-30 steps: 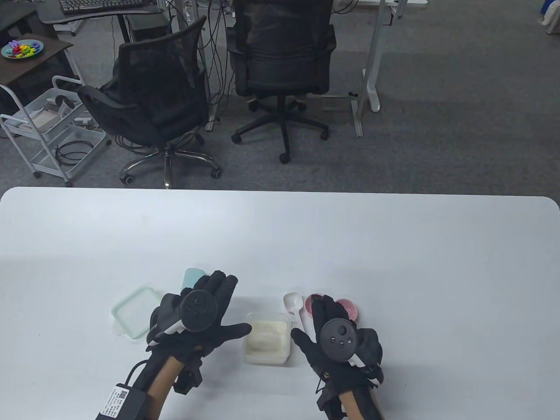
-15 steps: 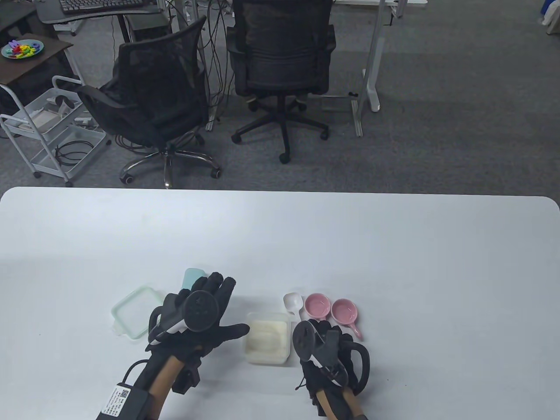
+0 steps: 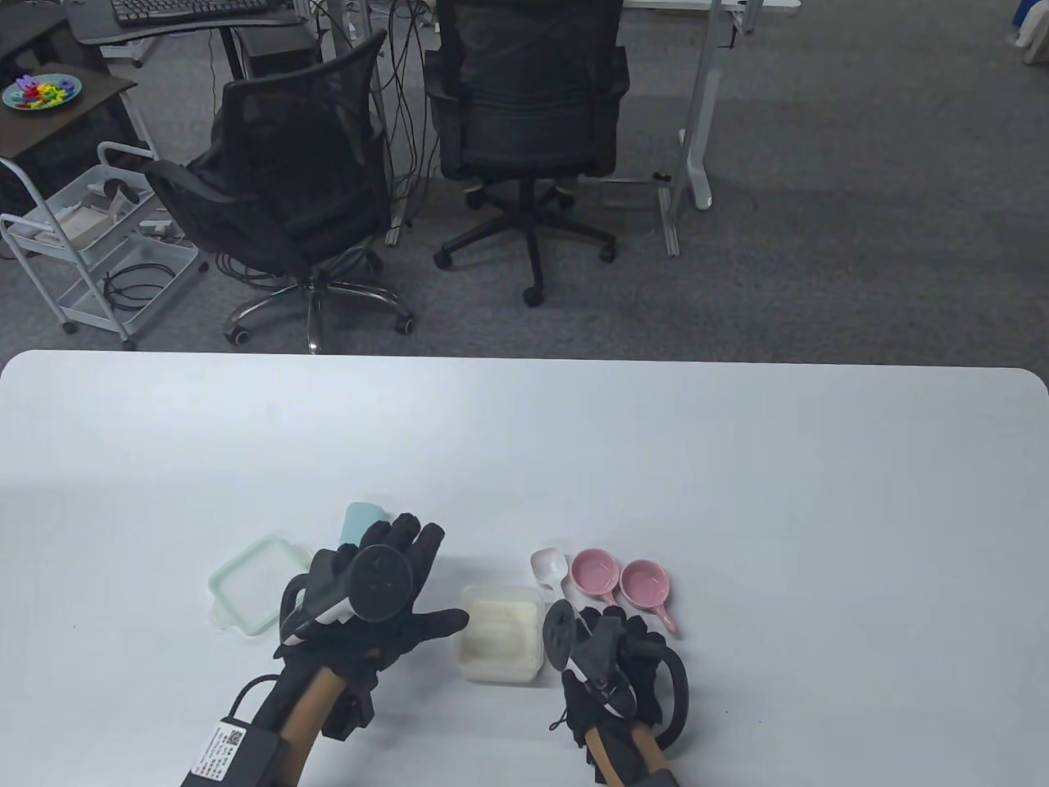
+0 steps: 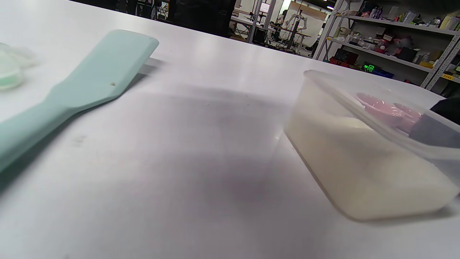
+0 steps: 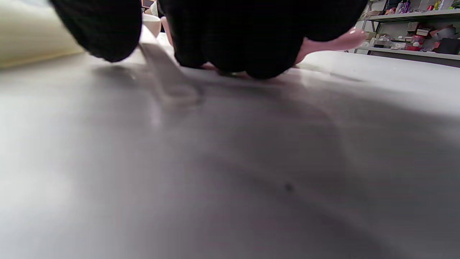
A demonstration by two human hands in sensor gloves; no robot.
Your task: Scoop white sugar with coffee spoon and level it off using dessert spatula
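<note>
A clear tub of white sugar (image 3: 501,631) stands between my hands and shows in the left wrist view (image 4: 359,162). The white coffee spoon (image 3: 547,566) lies to its right, bowl away from me. My right hand (image 3: 610,648) is turned on its side, fingers curled down over the handle. In the right wrist view the handle (image 5: 161,72) lies on the table between thumb and fingers. The mint dessert spatula (image 3: 365,518) lies on the table (image 4: 90,79). My left hand (image 3: 385,590) is spread flat above its handle, not gripping it.
Two small pink handled dishes (image 3: 594,571) (image 3: 646,584) sit right of the spoon. The tub's mint-rimmed lid (image 3: 250,584) lies left of my left hand. The white table (image 3: 737,459) stretches beyond. Office chairs stand behind its far edge.
My right hand drew back from over the pink dishes, rolled onto its side and curled its fingers down onto the spoon handle. My left hand barely moved.
</note>
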